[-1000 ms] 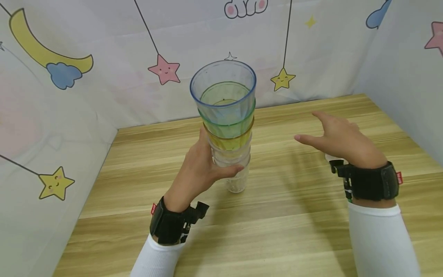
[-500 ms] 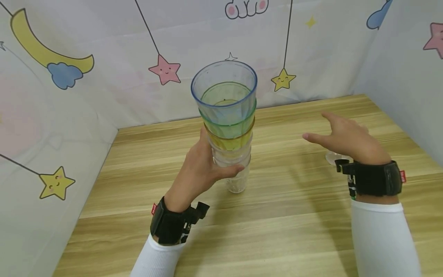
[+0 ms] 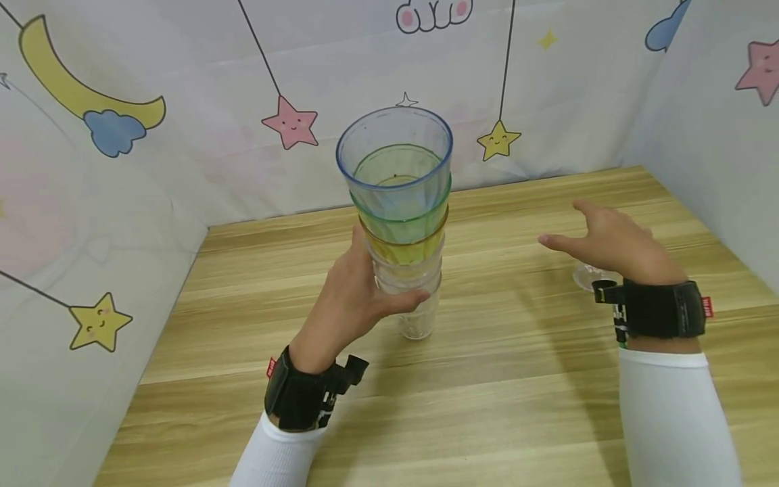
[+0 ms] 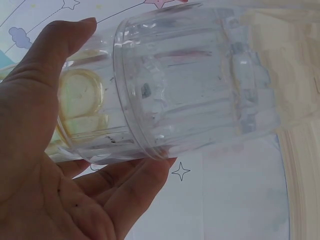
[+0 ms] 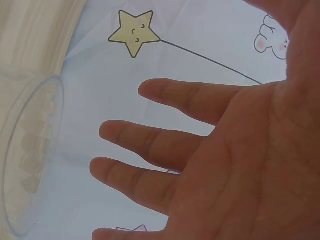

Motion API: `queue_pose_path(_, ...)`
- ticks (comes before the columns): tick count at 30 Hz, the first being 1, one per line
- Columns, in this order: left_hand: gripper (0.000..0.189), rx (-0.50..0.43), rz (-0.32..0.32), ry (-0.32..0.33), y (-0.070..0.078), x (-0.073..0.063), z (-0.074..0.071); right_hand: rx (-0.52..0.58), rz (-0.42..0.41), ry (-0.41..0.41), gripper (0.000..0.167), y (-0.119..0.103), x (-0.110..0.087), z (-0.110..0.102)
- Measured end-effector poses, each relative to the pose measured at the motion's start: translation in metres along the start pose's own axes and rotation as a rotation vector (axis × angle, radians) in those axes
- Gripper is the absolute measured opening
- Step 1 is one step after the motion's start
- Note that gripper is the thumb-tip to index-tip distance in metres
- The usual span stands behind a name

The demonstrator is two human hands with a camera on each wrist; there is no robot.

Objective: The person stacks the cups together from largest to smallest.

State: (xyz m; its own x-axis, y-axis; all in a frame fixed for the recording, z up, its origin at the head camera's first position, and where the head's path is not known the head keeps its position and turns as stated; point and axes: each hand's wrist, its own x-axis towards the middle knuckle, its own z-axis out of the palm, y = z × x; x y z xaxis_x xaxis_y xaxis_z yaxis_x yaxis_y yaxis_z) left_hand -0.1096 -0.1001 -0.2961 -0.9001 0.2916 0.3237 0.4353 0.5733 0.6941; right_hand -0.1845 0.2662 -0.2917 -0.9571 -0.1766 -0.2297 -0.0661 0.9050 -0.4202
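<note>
My left hand (image 3: 347, 304) grips a tall upright stack of nested plastic cups (image 3: 398, 210) in the head view, its thumb across the front. From the top, the stack runs blue, green and yellow, with clear cups (image 4: 185, 75) below. In the left wrist view the fingers curl round the clear part and the thumb lies on the opposite side. My right hand (image 3: 617, 243) hovers over the right of the table with fingers spread, holding nothing. Below its wrist, partly hidden, is a clear cup (image 3: 587, 276), whose round rim (image 5: 61, 95) shows at the left of the right wrist view.
The wood-grain table (image 3: 499, 412) meets a pale printed cloth backdrop (image 3: 201, 169) at the back and both sides. A black strap with a small camera (image 3: 663, 311) circles each wrist.
My right hand has moved a little to the right, uncovering more of the clear cup. My left hand and the cup stack have stayed in place.
</note>
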Motion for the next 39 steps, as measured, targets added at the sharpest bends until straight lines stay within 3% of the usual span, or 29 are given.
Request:
queue_pose_path(22,0.103,-0.007,-0.004,0.003,0.0,0.002,0.0,0.03,0.015,-0.057,0.11,0.024,0.011,0.004)
queue_pose_path(29,0.103,-0.017,-0.003,0.003,0.0,0.002,0.001,-0.035,-0.003,-0.072,0.097,0.031,0.014,0.006)
queue_pose_path(39,0.103,-0.002,-0.005,0.004,0.001,0.001,0.001,-0.036,0.017,-0.09,0.076,0.038,0.015,0.005)
